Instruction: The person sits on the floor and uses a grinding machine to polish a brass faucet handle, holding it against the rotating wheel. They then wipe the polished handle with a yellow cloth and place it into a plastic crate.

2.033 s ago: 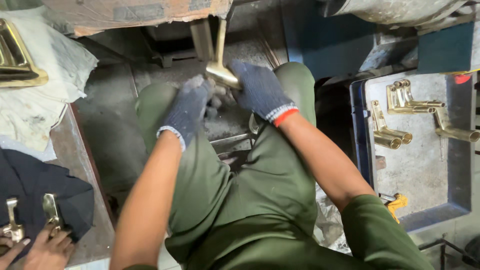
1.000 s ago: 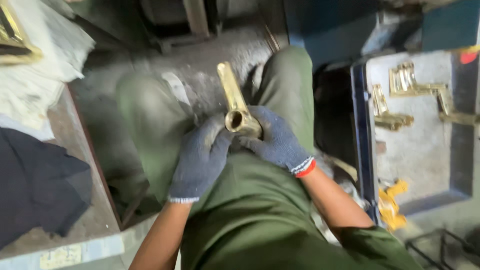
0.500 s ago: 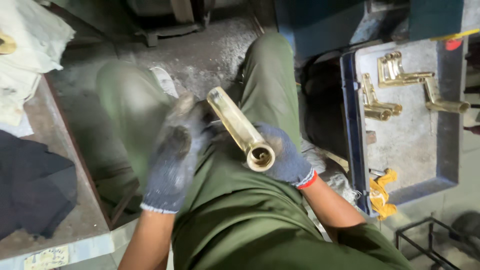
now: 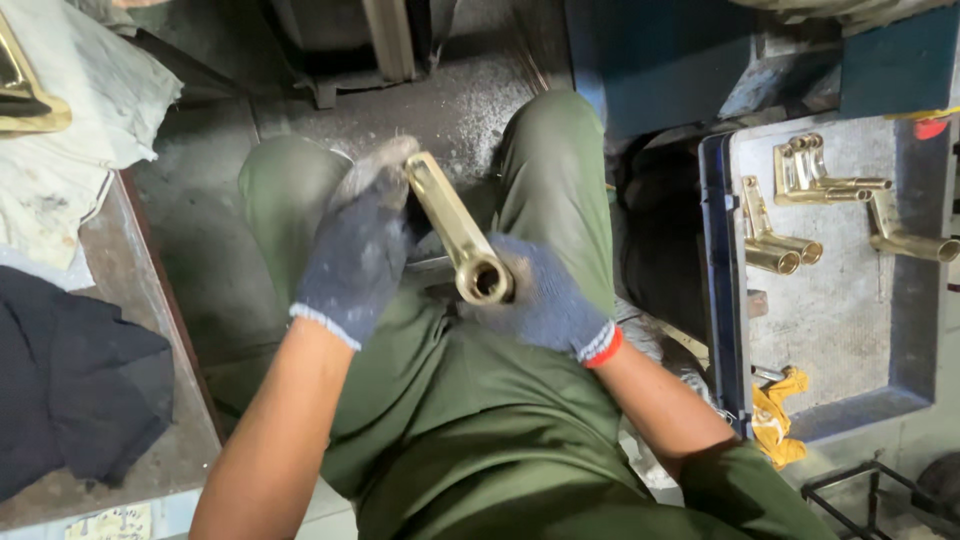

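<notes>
The brass tube fitting (image 4: 458, 235) lies slanted over the person's lap, between the green-trousered knees, its open round end turned toward the camera; its far end is partly hidden behind the left hand (image 4: 358, 262). That gloved hand curls over the upper part, fingers wrapped and closed on it, wrist bent, forearm running down to the frame's bottom edge. The right hand (image 4: 545, 300) cups the near end from below, its fingers mostly hidden under the fitting. Just right of the knee, a blue tray (image 4: 722, 300) holds more brass fittings (image 4: 790, 215), cut off at the edge. To the left, a bench (image 4: 150, 300) carries a white cloth (image 4: 75, 120) and a dark cloth (image 4: 75, 390).
</notes>
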Available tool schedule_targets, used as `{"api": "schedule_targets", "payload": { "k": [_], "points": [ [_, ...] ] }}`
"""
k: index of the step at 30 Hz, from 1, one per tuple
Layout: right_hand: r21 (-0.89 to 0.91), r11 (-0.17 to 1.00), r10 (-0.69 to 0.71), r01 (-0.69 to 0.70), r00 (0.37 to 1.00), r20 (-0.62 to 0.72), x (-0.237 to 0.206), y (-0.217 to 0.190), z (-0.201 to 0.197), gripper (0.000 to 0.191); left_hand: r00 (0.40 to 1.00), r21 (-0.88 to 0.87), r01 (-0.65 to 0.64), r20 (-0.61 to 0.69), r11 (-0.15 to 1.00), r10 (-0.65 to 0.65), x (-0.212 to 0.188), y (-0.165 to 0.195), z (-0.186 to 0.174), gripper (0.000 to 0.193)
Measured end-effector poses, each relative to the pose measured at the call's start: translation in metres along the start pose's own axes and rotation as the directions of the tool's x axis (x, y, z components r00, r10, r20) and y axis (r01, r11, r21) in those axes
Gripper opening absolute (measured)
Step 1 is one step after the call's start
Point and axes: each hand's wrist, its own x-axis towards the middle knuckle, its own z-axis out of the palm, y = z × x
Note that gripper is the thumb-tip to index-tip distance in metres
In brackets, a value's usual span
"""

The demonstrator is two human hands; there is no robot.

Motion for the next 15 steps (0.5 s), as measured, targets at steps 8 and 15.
{"api": "schedule_targets", "payload": {
  "k": [8, 15],
  "points": [
    [-0.222, 0.951, 0.228, -0.217, 0.973, 0.022, 0.114, 0.014, -0.014, 0.045, 0.977, -0.143, 0.182, -0.09, 0.973, -0.196, 0.071, -0.077, 0.051, 0.034],
    [-0.206, 0.942, 0.283, -0.266, 0.958, 0.053, 0.161, 0.041, -0.013, 0.04, 0.932, -0.227, 0.305, -0.127, 0.925, -0.339, 0.099, -0.09, 0.053, 0.018]
  ]
}}
